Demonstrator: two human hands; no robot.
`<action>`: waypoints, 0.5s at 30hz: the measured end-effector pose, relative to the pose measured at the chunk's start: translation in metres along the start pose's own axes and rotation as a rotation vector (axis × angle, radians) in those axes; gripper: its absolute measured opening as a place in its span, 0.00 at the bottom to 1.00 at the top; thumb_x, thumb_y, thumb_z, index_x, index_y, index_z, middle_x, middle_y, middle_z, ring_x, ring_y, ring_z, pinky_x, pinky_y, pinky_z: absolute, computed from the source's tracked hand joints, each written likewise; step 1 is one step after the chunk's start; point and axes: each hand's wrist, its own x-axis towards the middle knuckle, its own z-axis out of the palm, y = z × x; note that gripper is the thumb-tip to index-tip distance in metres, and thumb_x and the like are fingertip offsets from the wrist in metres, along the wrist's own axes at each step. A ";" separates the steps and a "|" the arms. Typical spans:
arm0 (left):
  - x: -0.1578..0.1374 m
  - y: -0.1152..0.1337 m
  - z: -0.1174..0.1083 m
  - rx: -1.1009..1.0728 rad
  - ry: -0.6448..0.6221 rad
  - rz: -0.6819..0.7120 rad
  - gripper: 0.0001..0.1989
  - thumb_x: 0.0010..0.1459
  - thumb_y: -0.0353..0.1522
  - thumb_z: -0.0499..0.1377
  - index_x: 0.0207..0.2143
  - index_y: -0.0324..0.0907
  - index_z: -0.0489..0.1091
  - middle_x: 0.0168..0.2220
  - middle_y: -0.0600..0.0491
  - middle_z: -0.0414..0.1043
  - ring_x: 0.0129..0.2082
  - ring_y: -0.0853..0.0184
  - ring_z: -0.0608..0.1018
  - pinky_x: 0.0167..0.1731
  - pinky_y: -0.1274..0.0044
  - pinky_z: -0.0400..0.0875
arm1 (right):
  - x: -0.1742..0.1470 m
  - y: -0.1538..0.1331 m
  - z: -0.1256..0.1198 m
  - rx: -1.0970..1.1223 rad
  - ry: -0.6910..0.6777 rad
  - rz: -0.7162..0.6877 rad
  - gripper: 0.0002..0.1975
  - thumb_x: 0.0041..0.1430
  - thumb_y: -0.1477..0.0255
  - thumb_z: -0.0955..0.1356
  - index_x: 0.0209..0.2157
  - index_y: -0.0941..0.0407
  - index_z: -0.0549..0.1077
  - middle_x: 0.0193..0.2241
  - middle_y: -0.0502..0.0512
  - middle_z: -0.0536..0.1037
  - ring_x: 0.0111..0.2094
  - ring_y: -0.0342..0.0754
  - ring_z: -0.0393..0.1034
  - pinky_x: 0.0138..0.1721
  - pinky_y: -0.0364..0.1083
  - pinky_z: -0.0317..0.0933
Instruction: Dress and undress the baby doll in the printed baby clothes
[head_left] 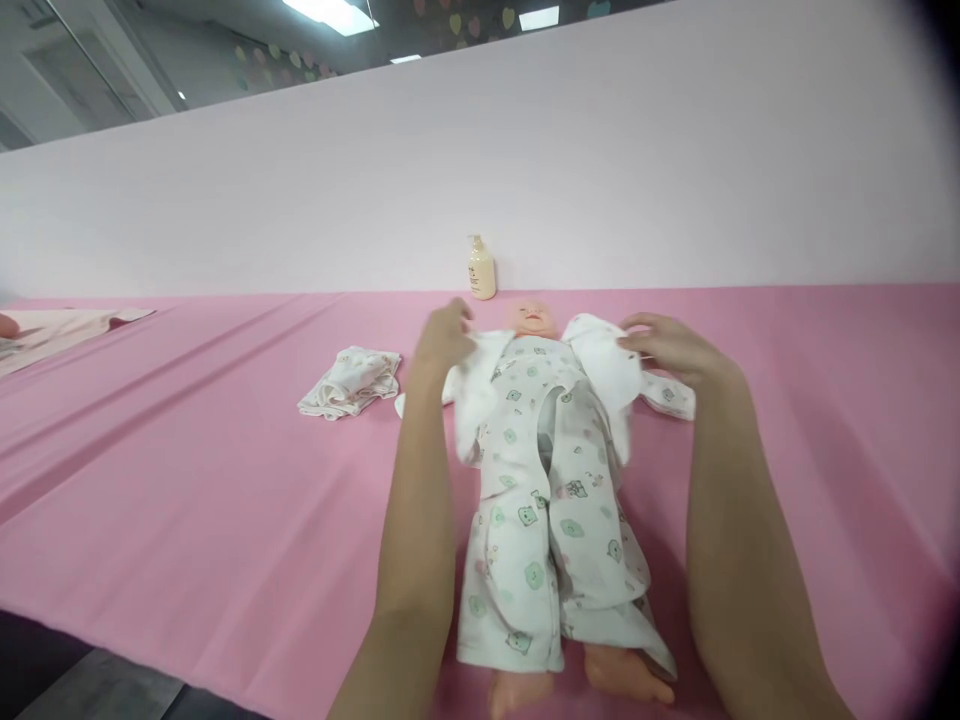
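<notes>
A baby doll point(534, 318) lies on its back, head toward the wall and bare feet toward me. It has on white trousers point(525, 520) printed with small green animals. A white baby jacket point(611, 365) lies spread open under and beside its upper body, inside showing, with one printed sleeve out to the right. My right hand point(671, 345) pinches the jacket's right front edge. On the other side, my left hand point(446, 340) is closed at the left front edge, slightly blurred, its thumb hidden.
A pink mat point(225, 520) covers the table up to a white wall point(300, 210). Against the wall stands a cream pump bottle point(482, 272). A folded printed cloth point(352, 382) lies left of the doll. At the far left are a pale cloth point(67, 330) and part of something skin-coloured.
</notes>
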 end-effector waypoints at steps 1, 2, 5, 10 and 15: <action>-0.002 -0.007 -0.009 0.120 0.119 -0.092 0.19 0.49 0.20 0.55 0.45 0.37 0.62 0.44 0.40 0.68 0.45 0.55 0.72 0.40 0.69 0.68 | -0.001 0.008 -0.012 -0.089 0.169 0.118 0.14 0.53 0.79 0.67 0.43 0.55 0.69 0.40 0.60 0.75 0.39 0.50 0.73 0.34 0.45 0.67; -0.004 -0.011 -0.016 0.211 0.186 -0.158 0.19 0.49 0.18 0.54 0.46 0.35 0.62 0.46 0.38 0.67 0.48 0.51 0.70 0.43 0.66 0.67 | -0.002 0.014 -0.022 -0.237 0.340 0.242 0.16 0.52 0.80 0.67 0.44 0.57 0.69 0.42 0.64 0.74 0.42 0.54 0.72 0.36 0.47 0.66; -0.010 -0.001 -0.026 0.206 0.160 -0.113 0.21 0.52 0.21 0.54 0.50 0.33 0.62 0.52 0.36 0.65 0.53 0.51 0.67 0.50 0.64 0.63 | -0.007 0.013 -0.039 -0.442 0.523 0.278 0.17 0.53 0.78 0.66 0.47 0.60 0.70 0.47 0.70 0.73 0.50 0.60 0.67 0.42 0.52 0.62; -0.008 0.051 0.019 0.072 -0.148 0.168 0.15 0.63 0.30 0.48 0.51 0.39 0.64 0.53 0.45 0.67 0.50 0.62 0.71 0.49 0.72 0.65 | -0.008 -0.034 0.008 -0.190 0.400 -0.130 0.13 0.56 0.73 0.65 0.44 0.55 0.73 0.45 0.59 0.76 0.40 0.50 0.71 0.42 0.49 0.62; -0.004 0.065 0.088 0.408 0.016 0.160 0.16 0.62 0.27 0.48 0.51 0.35 0.63 0.52 0.39 0.65 0.54 0.54 0.67 0.49 0.67 0.64 | 0.014 -0.043 0.096 -0.450 0.203 -0.269 0.13 0.58 0.80 0.60 0.38 0.60 0.75 0.39 0.61 0.77 0.41 0.52 0.71 0.41 0.47 0.59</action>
